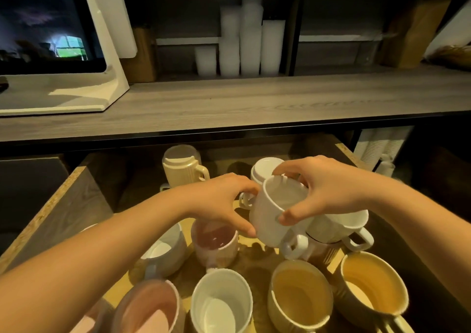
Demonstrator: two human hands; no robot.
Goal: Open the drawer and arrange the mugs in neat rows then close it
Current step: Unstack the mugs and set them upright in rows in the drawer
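Fingers (244, 227) curled round white mug (274, 214) from both sides: left hand (219, 200) at its left wall, right hand (328, 187) over its rim. Hangs tilted above other mugs (221, 304) in open drawer (63, 205), handle low.

Café counter (254, 103) (till screen (46, 26), stacked cups (244, 39))

Packed mugs (221, 304) fill drawer (63, 205) front; back-left corner free

Only the person's arms and hands are in view. The left forearm (102, 251) and right forearm (420, 210) are bare along their whole visible length, and the left hand (219, 200) and right hand (328, 187) are bare too.
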